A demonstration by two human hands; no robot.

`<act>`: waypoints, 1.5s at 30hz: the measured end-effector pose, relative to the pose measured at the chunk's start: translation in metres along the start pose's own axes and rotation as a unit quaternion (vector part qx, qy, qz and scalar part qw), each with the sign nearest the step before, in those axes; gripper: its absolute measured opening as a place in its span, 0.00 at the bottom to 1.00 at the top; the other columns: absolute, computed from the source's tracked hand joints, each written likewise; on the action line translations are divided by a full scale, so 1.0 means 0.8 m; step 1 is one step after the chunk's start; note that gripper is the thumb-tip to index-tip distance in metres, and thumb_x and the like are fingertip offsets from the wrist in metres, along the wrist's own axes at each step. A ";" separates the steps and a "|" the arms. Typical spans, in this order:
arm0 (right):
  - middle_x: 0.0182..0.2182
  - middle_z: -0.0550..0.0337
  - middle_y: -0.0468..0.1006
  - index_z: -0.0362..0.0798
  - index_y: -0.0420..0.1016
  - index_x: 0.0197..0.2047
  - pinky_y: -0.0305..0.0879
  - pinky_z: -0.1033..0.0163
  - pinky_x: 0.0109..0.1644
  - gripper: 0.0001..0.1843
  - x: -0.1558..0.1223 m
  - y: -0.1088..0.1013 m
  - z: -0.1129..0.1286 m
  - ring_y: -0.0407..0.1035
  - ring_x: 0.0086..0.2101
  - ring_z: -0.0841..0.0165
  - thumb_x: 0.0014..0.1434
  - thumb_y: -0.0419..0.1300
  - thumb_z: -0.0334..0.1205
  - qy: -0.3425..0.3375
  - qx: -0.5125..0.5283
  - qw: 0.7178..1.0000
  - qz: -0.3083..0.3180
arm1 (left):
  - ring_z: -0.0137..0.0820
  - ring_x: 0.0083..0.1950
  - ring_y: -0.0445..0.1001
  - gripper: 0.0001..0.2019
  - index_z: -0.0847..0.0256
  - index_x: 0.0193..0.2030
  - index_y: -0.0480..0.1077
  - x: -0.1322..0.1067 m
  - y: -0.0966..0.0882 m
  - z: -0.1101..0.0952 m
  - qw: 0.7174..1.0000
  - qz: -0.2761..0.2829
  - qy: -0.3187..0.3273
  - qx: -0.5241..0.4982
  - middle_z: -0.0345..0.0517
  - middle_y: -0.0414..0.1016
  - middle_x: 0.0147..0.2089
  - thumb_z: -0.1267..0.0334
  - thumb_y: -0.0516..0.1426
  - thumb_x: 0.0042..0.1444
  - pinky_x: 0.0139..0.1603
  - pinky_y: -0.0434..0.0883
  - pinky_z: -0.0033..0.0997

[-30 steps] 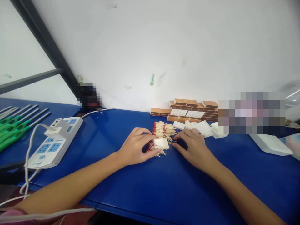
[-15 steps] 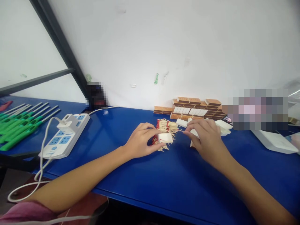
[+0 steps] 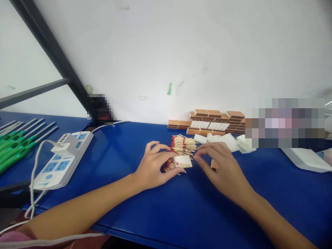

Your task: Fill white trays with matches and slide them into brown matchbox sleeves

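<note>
My left hand (image 3: 153,166) grips a small white matchbox tray (image 3: 183,161) between thumb and fingers, low over the table. Beside and partly under the tray lies a heap of red-headed matches (image 3: 184,143). My right hand (image 3: 220,166) is at the right edge of this heap, thumb and forefinger tips pinched together close to the tray's right end. What the pinch holds is too small to make out. Partly hidden by my right hand, a brown matchbox piece (image 3: 214,165) lies on the table.
Matchboxes (image 3: 207,113) are stacked along the wall, with white trays (image 3: 229,141) in front. A white power strip (image 3: 63,162) with a cable lies left. Green-handled tools (image 3: 20,147) are at the far left. A white box lid (image 3: 306,160) lies right on the blue table (image 3: 166,211).
My right hand has moved left and slightly down, bringing its fingertips close to the tray. My left hand still holds the tray. The view has shifted slightly.
</note>
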State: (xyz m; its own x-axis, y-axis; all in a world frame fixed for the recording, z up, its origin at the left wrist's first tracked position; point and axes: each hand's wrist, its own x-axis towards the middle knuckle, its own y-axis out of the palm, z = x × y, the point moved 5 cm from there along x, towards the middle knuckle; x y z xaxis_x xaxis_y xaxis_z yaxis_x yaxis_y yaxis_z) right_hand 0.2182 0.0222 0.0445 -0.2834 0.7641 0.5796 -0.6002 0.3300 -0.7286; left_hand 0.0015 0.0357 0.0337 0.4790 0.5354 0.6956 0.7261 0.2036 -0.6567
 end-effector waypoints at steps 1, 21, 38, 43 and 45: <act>0.42 0.51 0.79 0.53 0.75 0.41 0.67 0.44 0.54 0.07 0.002 -0.005 -0.008 0.70 0.46 0.53 0.71 0.58 0.42 0.015 -0.016 1.000 -0.016 | 0.42 0.53 0.80 0.17 0.58 0.51 0.76 0.001 -0.002 0.003 1.000 -0.011 -0.013 0.010 0.48 0.85 0.48 0.52 0.68 0.61 0.65 0.62 0.54; 0.33 0.52 0.76 0.51 0.71 0.32 0.69 0.48 0.44 0.09 -0.001 0.057 -0.019 0.68 0.40 0.53 0.64 0.64 0.39 0.081 -0.071 0.992 0.062 | 0.41 0.51 0.79 0.15 0.58 0.49 0.78 0.008 -0.015 0.019 0.995 -0.064 -0.054 0.058 0.47 0.84 0.46 0.53 0.68 0.60 0.58 0.66 0.49; 0.34 0.47 0.74 0.46 0.74 0.35 0.59 0.53 0.41 0.17 -0.026 0.051 -0.046 0.65 0.37 0.54 0.75 0.50 0.38 -0.013 -0.266 0.960 0.088 | 0.40 0.51 0.78 0.16 0.59 0.50 0.78 0.005 -0.004 0.010 0.999 -0.010 -0.042 0.026 0.47 0.84 0.46 0.52 0.68 0.60 0.61 0.65 0.50; 0.33 0.50 0.74 0.49 0.71 0.36 0.60 0.52 0.43 0.15 -0.023 0.016 -0.065 0.64 0.37 0.55 0.74 0.50 0.43 0.014 -0.178 0.982 0.067 | 0.40 0.51 0.78 0.16 0.59 0.48 0.78 0.002 0.000 0.007 0.999 0.010 -0.033 0.000 0.46 0.83 0.44 0.52 0.68 0.60 0.58 0.67 0.47; 0.33 0.51 0.74 0.50 0.70 0.36 0.61 0.53 0.42 0.16 -0.021 0.005 -0.068 0.65 0.37 0.56 0.74 0.51 0.46 0.054 -0.121 0.988 0.080 | 0.40 0.52 0.78 0.16 0.59 0.49 0.78 0.001 0.000 0.006 1.000 0.004 -0.026 0.000 0.47 0.83 0.45 0.52 0.68 0.60 0.58 0.67 0.47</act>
State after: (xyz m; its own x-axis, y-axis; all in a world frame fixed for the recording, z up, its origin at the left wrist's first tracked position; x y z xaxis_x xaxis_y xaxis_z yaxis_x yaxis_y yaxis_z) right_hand 0.2615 0.0412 0.0124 -0.2704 0.8674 0.4177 -0.3540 0.3139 -0.8810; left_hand -0.0006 0.0402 0.0330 0.4584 0.5782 0.6750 0.7231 0.1989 -0.6614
